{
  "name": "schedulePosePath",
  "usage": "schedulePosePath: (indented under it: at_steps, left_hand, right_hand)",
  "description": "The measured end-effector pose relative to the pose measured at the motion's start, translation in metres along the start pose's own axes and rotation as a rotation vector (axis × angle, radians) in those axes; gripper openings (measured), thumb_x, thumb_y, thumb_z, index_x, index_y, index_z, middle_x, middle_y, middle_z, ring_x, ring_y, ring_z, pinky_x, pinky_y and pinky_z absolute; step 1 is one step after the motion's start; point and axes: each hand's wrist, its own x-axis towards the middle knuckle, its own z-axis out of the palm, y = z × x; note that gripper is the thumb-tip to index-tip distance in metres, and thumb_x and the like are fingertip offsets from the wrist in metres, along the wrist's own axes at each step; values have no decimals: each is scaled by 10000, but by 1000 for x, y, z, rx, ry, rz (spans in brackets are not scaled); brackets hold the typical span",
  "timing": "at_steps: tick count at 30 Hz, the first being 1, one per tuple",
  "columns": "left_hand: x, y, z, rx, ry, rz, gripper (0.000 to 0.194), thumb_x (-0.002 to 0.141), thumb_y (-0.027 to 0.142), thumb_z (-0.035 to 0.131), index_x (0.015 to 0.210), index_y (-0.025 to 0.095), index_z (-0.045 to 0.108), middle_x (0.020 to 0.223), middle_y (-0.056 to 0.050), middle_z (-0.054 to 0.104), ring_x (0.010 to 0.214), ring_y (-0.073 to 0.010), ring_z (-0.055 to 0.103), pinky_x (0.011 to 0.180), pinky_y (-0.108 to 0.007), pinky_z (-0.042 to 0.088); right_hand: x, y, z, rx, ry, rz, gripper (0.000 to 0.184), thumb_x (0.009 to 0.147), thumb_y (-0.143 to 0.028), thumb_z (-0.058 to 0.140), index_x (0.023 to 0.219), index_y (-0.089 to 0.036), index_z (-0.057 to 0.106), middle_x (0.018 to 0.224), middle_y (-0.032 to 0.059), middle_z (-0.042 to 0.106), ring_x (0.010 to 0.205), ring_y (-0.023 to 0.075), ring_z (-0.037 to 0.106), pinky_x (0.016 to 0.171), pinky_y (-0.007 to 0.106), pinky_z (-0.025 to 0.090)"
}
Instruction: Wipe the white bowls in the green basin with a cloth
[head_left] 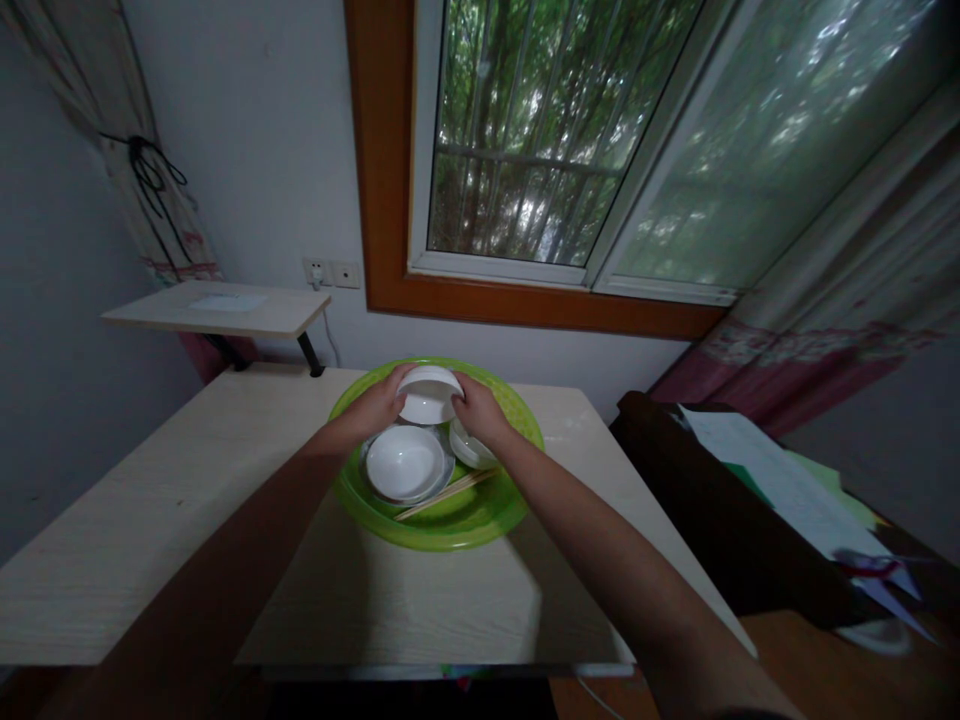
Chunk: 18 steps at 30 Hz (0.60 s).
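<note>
Both my hands grip one white bowl (430,398) by its opposite sides, tilted so that its inside faces me. My left hand (377,408) is closed on the left rim, and my right hand (480,408) pinches the right rim. Beneath them lies a wide green basin (450,535). Inside it, at the front left, a second white bowl (406,463) rests on what looks like a plate. Another white bowl (471,448) sits to the right, partly covered by my right hand and wrist. A pair of chopsticks (448,493) lies slanted across the basin in front of the bowls.
The basin stands on a pale wooden table (187,480). A small raised shelf (225,308) with a paper on it is at the back left. Behind are a wall socket (331,273) and a window (540,140). Papers (780,480) lie on dark furniture at right.
</note>
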Motion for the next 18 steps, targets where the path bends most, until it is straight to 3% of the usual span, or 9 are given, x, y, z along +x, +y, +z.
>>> schedulePosePath:
  at_steps: [3,9,14,18]
  left_hand:
    - [0,0,0,85,11,26,694,874,61,461,1552,207,434,1534,-111,579,1423,-217,539,1225,-406,416]
    - [-5,12,-7,260,8,45,710,875,50,479,1568,201,447,1569,-110,552,1390,-255,571,1202,-416,445]
    - [-5,17,-10,267,82,-7,583,975,206,513,1553,166,445,1501,-161,607,1317,-282,633,1160,-428,473]
    - [-4,15,-8,207,31,-36,648,971,335,590,1570,171,405,1432,-168,654,1246,-305,674,1095,-441,515]
  right_hand:
    - [0,-1,0,11,-10,-12,550,823,-37,526,1340,-151,677,1323,130,738,1208,278,681,1119,432,499]
    - [0,-3,1,60,11,2,557,817,-28,518,1325,-178,690,1326,107,740,1220,258,680,1126,399,494]
    - [2,-3,1,83,41,161,437,905,-85,498,1273,-168,719,1243,115,773,1147,257,712,1077,399,525]
    - [4,-4,-1,136,41,248,357,925,-118,512,1197,-166,739,1197,106,785,1098,249,726,1025,396,553]
